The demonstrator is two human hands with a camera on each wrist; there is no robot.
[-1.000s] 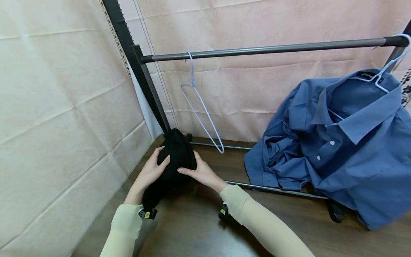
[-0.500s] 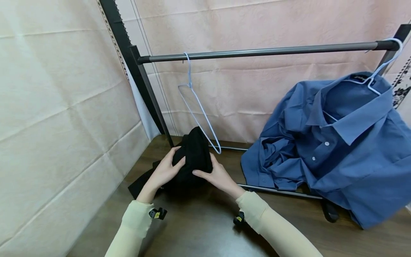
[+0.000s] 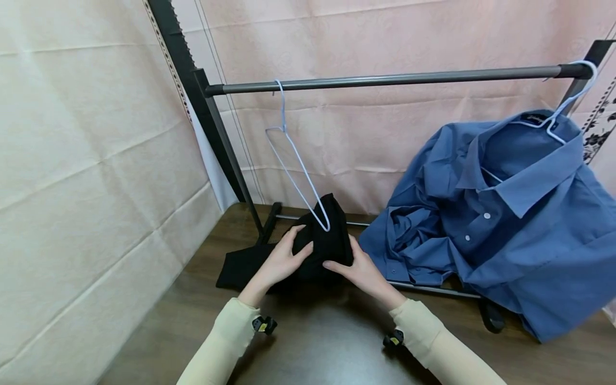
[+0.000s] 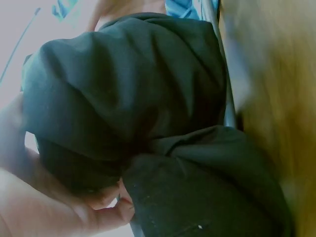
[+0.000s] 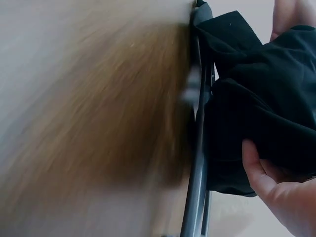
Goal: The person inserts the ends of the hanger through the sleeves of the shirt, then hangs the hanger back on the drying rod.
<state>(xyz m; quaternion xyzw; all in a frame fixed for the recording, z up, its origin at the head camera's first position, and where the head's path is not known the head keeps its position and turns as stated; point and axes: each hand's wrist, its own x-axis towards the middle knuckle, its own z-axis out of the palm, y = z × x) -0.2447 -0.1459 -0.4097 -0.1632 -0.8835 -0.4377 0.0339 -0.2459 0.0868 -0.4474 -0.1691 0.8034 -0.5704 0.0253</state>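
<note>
A bunched black cloth garment (image 3: 332,246) is held between both hands above the brown table. On its left side, my left hand (image 3: 283,259) grips it, the thumb lying on the near face. My right hand (image 3: 363,271) pinches the opposite side, thumb in front and fingers behind. A loose part of the cloth trails left under the left wrist. The left wrist view shows folds in the dark fabric (image 4: 128,89); its kind is unclear. A light blue wire hanger (image 3: 283,115) hangs from the rail, its lower end in front of the garment in the head view.
A dark metal rail (image 3: 385,80) runs across the back on a black stand. A blue button-up shirt (image 3: 505,224) hangs at the right on another light blue hanger (image 3: 553,120). Low bars (image 3: 433,289) cross near the table. Pale cloth drapes (image 3: 96,187) cover the walls.
Both hands have carried the black garment rightward, from beside the left post to behind the lower end of the hanger. Its trailing part now lies to the left. The view has shifted slightly.
</note>
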